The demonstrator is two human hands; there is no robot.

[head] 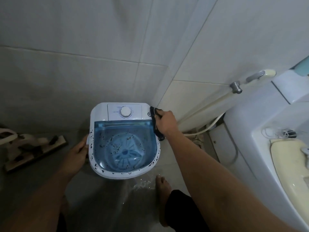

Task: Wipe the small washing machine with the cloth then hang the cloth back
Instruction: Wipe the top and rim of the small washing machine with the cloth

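White plastic and a blue see-through lid: the small washing machine [124, 143] stands on the wet tiled floor [103, 206] in the corner, its round dial [125, 111] on the far side. My right hand [164, 122] is closed around a dark cloth [156, 124], pressing it against the machine's far right edge, the cloth trailing down that side. My left hand [76, 154] grips the left rim, fingers curled under it as far as I can tell. Dark specks dot the lid and rim.
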